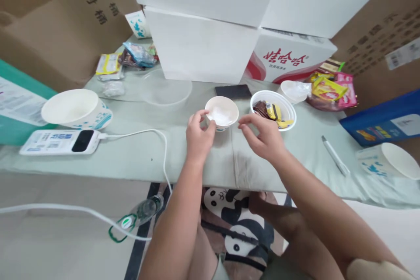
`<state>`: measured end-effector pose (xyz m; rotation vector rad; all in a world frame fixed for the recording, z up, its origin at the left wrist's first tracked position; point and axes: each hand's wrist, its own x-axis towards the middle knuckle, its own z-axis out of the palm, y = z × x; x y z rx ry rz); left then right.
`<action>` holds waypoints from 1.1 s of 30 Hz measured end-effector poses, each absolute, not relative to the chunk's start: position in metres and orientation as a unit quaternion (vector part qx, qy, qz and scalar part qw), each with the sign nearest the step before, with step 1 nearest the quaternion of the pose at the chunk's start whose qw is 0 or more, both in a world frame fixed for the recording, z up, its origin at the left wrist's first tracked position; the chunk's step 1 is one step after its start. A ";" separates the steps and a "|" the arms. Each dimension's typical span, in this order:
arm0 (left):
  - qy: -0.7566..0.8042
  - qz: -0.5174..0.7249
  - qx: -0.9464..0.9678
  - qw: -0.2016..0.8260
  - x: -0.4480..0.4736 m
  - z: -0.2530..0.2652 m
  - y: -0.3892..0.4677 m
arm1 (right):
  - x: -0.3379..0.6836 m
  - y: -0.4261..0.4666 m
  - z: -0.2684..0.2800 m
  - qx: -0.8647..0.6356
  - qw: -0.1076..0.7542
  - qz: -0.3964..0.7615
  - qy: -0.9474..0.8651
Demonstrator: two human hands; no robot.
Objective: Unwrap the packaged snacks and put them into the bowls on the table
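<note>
My left hand (199,134) grips the near left side of a small paper bowl (222,117), its thumb and fingers at the rim. Something white and see-through, hard to make out, lies inside that bowl. Just right of it, my right hand (264,136) is bent at the knuckles with a small gap between thumb and forefinger. Nothing shows in this hand, and it is apart from the small bowl. Close behind it stands a white plastic bowl (290,107) with brown and yellow wrapped snacks (278,113), partly hidden by the hand.
A black phone (232,91) lies behind the small bowl. Left are a clear round lid-like dish (167,89), a large paper bowl (77,107) and a power bank (61,141) with a cable. Right are snack packets (328,89), a pen (335,155) and another paper bowl (387,159). White boxes (203,48) stand behind.
</note>
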<state>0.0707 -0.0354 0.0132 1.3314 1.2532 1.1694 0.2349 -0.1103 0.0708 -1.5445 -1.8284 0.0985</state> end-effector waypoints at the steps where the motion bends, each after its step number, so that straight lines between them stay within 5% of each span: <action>1: 0.514 0.487 0.529 0.469 0.069 0.014 -0.035 | 0.237 -0.113 0.068 -0.587 0.385 0.038 -0.711; 6: 0.527 0.543 0.439 0.484 0.056 0.017 -0.028 | 0.225 -0.093 0.086 -0.550 0.415 0.012 -0.725; 15: 0.545 0.598 0.333 0.484 0.031 0.021 -0.017 | 0.165 -0.020 0.120 -0.503 0.319 0.085 -0.799; 33: 0.489 0.683 0.179 0.512 -0.016 0.022 0.006 | 0.011 0.272 0.064 -0.564 0.095 0.004 -0.820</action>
